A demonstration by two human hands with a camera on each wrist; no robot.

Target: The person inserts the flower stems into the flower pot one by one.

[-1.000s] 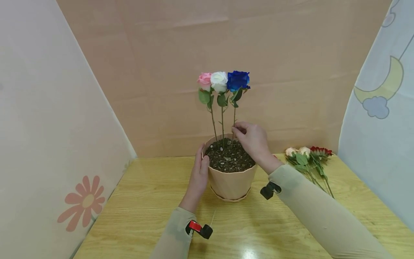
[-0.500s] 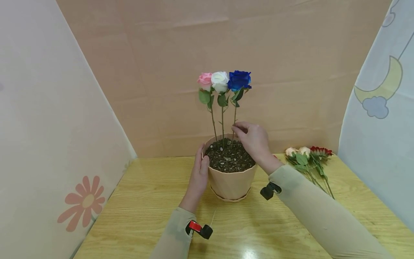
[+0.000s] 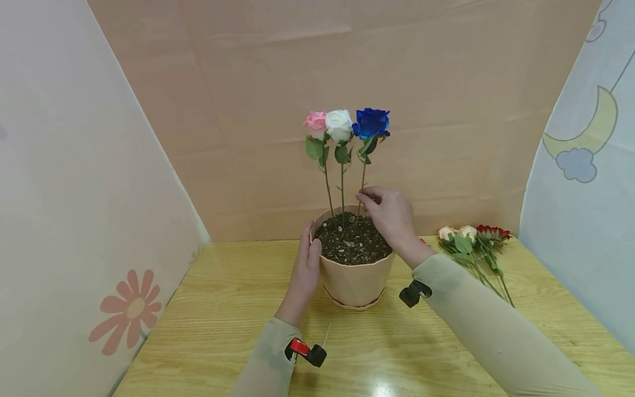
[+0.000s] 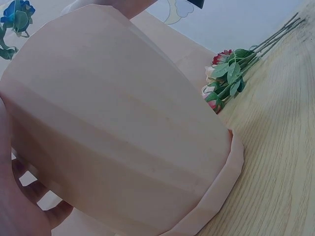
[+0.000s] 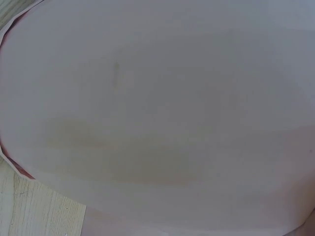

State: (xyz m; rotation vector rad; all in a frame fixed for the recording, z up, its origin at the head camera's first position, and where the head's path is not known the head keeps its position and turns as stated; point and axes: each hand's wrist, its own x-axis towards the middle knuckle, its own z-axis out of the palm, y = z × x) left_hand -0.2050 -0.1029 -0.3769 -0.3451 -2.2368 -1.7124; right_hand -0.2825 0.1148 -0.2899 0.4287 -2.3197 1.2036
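Note:
Three roses stand upright in the dark soil [image 3: 354,248] of a peach flowerpot [image 3: 357,281]: a pink rose [image 3: 316,124], a white rose [image 3: 339,125] and, at the right, a blue rose [image 3: 371,123]. My right hand [image 3: 392,215] pinches the blue rose's stem low down, just above the soil. At the pot's left side my left hand [image 3: 306,264] holds the wall near the rim, its fingers [image 4: 34,191] reaching round the pot in the left wrist view. The pot's wall [image 5: 147,98] fills most of the right wrist view.
Several cut flowers lie on the wooden table [image 3: 223,298] at the right, among them a cream rose [image 3: 467,232] and a dark red flower [image 3: 493,232]. A matching saucer [image 3: 353,306] sits under the pot. Fabric walls enclose the back and both sides.
The blue rose's bloom has shifted slightly to the right, away from the white one, its stem now leaning right. My right hand has moved very little; my left hand keeps its place.

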